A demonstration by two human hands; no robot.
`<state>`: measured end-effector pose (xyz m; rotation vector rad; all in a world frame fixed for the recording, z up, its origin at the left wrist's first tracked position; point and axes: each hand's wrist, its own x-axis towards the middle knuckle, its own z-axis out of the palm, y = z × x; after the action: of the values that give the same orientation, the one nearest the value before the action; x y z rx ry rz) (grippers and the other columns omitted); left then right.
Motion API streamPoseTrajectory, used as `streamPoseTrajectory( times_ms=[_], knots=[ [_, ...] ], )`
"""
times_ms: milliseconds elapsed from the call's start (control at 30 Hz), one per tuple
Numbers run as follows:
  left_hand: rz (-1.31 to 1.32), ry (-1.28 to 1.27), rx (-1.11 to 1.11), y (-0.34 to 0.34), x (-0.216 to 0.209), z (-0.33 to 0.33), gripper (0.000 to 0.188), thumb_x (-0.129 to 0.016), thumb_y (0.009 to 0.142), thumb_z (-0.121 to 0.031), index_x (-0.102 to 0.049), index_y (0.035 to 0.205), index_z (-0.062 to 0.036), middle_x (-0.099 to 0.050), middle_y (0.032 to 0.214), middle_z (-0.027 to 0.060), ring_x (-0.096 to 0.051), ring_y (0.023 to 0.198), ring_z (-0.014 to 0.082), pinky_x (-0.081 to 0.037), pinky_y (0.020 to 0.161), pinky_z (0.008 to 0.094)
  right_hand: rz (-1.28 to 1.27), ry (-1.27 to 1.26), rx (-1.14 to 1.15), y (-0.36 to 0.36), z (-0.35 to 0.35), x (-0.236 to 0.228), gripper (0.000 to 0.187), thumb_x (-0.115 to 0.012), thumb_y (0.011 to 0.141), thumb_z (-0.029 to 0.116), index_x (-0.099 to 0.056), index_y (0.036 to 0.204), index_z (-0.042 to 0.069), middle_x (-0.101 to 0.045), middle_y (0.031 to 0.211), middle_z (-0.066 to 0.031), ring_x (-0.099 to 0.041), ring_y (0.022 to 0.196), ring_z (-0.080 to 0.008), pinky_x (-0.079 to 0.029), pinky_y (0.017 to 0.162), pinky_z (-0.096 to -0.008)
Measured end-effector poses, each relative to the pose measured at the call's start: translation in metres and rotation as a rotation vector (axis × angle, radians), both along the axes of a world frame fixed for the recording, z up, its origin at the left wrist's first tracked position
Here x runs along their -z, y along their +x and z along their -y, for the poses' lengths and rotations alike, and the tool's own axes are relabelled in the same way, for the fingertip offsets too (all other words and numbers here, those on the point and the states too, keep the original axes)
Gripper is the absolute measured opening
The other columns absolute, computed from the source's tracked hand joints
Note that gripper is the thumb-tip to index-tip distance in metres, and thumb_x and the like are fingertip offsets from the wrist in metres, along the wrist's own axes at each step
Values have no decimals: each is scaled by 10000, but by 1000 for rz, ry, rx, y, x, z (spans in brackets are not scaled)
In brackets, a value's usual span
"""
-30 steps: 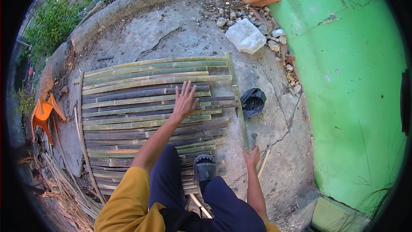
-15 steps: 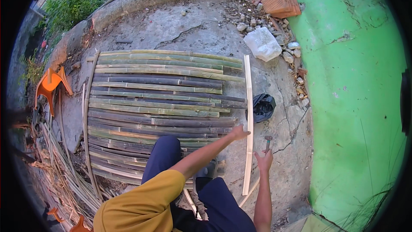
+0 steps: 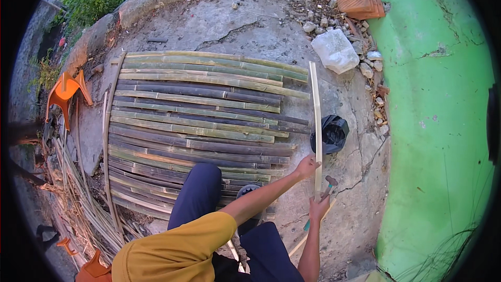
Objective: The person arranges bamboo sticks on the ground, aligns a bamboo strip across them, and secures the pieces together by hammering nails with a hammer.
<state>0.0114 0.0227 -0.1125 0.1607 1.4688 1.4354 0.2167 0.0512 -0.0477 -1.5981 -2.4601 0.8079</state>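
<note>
A long pale split-bamboo strip (image 3: 316,109) stands crosswise beside the right ends of the bamboo slats. My left hand (image 3: 307,167) is closed on its left edge, a little below the middle. My right hand (image 3: 319,210) grips a hammer (image 3: 331,180). Its metal head points up and away, and part of its teal handle shows below the fist. The strip's near end meets my right hand; whether those fingers touch it too, I cannot tell. Bamboo slats (image 3: 193,125), green and dark, lie side by side under my left arm, with a cross strip (image 3: 107,141) along their left ends.
A black plastic bag (image 3: 332,134) sits just right of the strip. Beyond it are a white block (image 3: 335,51), rubble and orange tiles (image 3: 360,3) along a green wall (image 3: 433,125). An orange plastic chair (image 3: 66,91) and loose bamboo sticks (image 3: 78,177) lie at left.
My right hand has come left with the hammer, up to the near end of the bamboo strip. My left hand stays on the strip. The whole view has shifted slightly.
</note>
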Motion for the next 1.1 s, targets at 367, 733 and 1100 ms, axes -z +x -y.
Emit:
streamPoseTrajectory(
  times_ms=[367,733,1100],
  knots=[
    [196,243,-12,-41,-45,47,585,-643,1056,-383,-439,1452,-4,-703,1098,162,-702,984,234,-592,873,400,-255,-216,-7,16,74,-63,235,-696,875,1,-577,1077,15,-605,950,-31,-584,818,-132,-495,679,-296],
    [-636,-278,-73,-130,-14,157,337,-745,911,-236,-720,1084,52,-742,850,198,-742,774,340,-590,724,452,-279,-474,-173,-32,130,1,385,-851,822,204,-555,1007,42,-613,875,-48,-609,784,-176,-518,729,-344],
    [-1283,-626,-75,-202,-79,412,881,-800,869,-328,-364,1594,-82,-374,1584,264,-307,1516,438,-278,1227,582,104,-193,-218,-37,168,-46,455,-879,785,295,-562,986,39,-652,803,-187,-703,812,-381,-538,724,-462]
  ],
)
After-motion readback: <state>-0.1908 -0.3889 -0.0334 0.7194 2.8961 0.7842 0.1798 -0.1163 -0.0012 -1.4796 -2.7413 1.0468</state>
